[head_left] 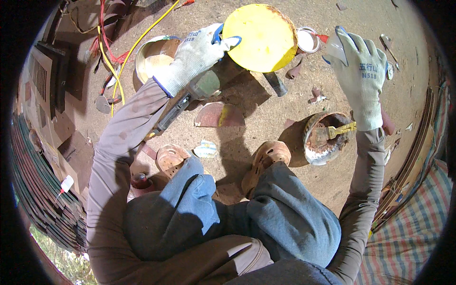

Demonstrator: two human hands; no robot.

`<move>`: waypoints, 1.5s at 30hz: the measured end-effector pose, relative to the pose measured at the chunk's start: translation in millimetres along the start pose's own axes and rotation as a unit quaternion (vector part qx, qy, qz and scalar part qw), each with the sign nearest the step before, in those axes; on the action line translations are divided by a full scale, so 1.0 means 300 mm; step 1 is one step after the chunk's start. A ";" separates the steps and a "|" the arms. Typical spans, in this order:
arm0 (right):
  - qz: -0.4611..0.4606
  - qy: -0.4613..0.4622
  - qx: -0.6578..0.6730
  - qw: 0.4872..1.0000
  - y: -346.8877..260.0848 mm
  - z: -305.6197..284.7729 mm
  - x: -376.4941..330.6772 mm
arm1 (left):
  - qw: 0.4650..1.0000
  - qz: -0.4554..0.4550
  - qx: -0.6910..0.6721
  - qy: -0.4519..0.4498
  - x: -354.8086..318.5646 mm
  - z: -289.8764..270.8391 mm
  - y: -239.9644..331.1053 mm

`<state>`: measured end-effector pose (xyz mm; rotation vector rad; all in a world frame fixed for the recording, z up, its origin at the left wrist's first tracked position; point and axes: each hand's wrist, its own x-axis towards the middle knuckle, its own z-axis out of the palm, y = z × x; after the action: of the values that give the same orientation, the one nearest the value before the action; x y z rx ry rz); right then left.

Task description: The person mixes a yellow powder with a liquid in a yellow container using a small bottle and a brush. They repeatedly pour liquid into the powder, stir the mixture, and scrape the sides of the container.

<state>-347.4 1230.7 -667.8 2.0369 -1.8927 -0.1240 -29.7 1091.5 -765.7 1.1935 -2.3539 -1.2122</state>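
Observation:
My left hand (198, 54), in a white knit glove with blue fingertips, grips the left edge of a round yellow disc (259, 38) with its thumb over the bright face. Brown stains mark the disc's upper right rim. My right hand (363, 71), gloved the same way, is closed around a small translucent glue bottle (336, 50). The bottle's red nozzle (322, 38) points left toward the disc, over a small white round container (308, 40). Below my left wrist lies a power tool with a green body (205, 85), partly hidden by the forearm.
A bucket (308, 142) with a yellow-handled brush (339, 130) stands right of my feet. Another pale bucket (142, 61) is behind my left wrist. Red and yellow cables (121, 85) run at far left. A broken reddish disc piece (219, 115) lies before my shoes.

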 end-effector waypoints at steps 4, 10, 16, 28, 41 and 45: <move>-0.007 0.021 0.020 1.000 -0.059 0.061 0.058 | 0.999 -0.029 0.033 0.015 -0.039 -0.017 -0.036; -0.021 0.033 -0.041 0.998 0.004 0.026 0.089 | 1.000 -0.014 0.003 0.007 0.010 0.015 -0.003; -0.015 0.029 -0.001 0.999 -0.037 0.085 0.053 | 0.999 -0.038 0.018 0.010 -0.033 -0.015 -0.022; 0.020 -0.028 0.000 0.999 -0.044 -0.017 -0.016 | 1.000 -0.020 0.009 0.001 -0.011 0.001 -0.024; -0.007 0.029 0.004 1.000 -0.087 0.063 0.151 | 0.998 -0.048 -0.034 -0.016 -0.007 -0.001 -0.006; -0.013 0.036 0.004 0.999 -0.093 0.072 0.168 | 0.998 -0.055 -0.006 -0.015 -0.001 0.006 -0.018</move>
<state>-322.3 1178.4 -687.8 2.0430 -1.8274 -0.0497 -27.5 1091.0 -771.0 1.3244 -2.3262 -1.2850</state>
